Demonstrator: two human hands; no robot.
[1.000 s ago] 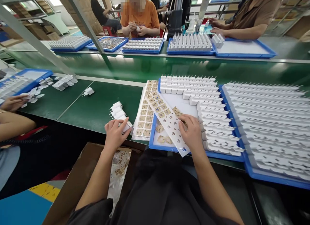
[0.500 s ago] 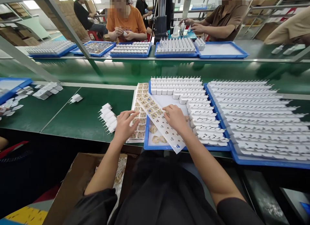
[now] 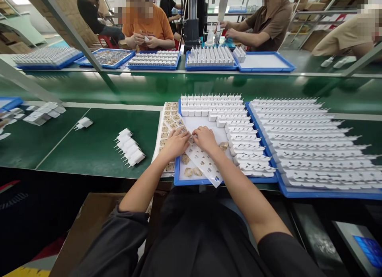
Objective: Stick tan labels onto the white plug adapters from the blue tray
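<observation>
A long sheet of small tan stickers (image 3: 205,161) lies slantwise over the left side of a blue-rimmed tray (image 3: 177,174). Its lower part is mostly bare backing with small dark bits. My left hand (image 3: 176,142) has come down on the sheet, its fingers bent together at the edge. Close beside it, my right hand (image 3: 205,138) is closed with its fingertips pinching at the same sheet; any single sticker between them is hidden. Rows of white plug adapters (image 3: 238,143) with pins stand in the tray. Under the slanted sheet, a stack of sticker sheets (image 3: 162,129) lies left of the tray.
Loose white plugs (image 3: 129,147) lie on the green bench at left, with another plug (image 3: 84,123) farther off. A second full tray (image 3: 316,145) stands at right. Across the belt (image 3: 143,86), co-workers sit behind more trays (image 3: 265,62). An open carton (image 3: 86,221) is below left.
My left hand has moved right from beside the loose plugs onto the sticker sheet, near my right hand. My right hand stays at the sheet. The view has shifted slightly.
</observation>
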